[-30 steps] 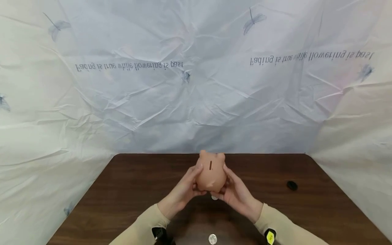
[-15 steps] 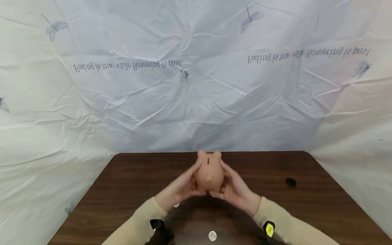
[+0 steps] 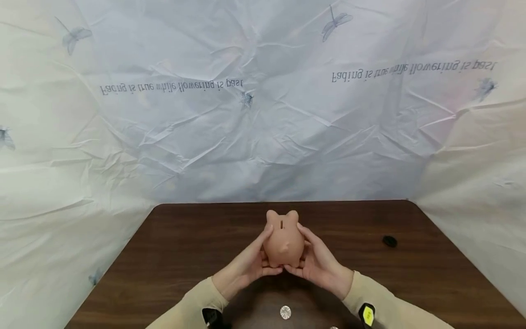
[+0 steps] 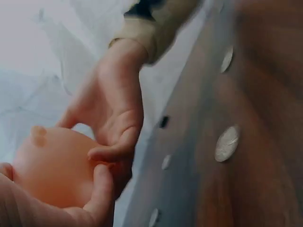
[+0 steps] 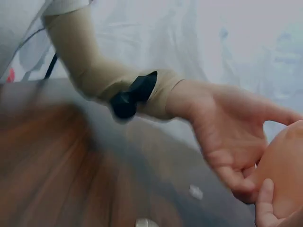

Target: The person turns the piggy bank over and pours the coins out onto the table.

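Note:
A pinkish-orange piggy bank (image 3: pixel 283 246) is held up over the dark wooden table, its two ears up and its narrow coin slot facing me. My left hand (image 3: pixel 248 262) grips its left side, thumb near the ear and fingers beneath. On the other side my right hand (image 3: pixel 320 262) grips it the same way. In the left wrist view the fingertips of both hands meet under the round body of the bank (image 4: pixel 57 170). A silver coin (image 3: pixel 285 312) lies on the table below the hands. Another coin (image 3: pixel 334 327) just shows at the bottom edge.
A small black round piece (image 3: pixel 389 241) lies on the right of the table (image 3: pixel 197 233). Several coins, such as the coin (image 4: pixel 227 143), show in the left wrist view. A wrinkled pale printed sheet (image 3: pixel 263 137) hangs behind and at both sides.
The piggy bank has tipped from leaning sideways to level and come slightly lower. A coin seen under it, then one by the left wrist, no longer show there; one now appears at the bottom edge.

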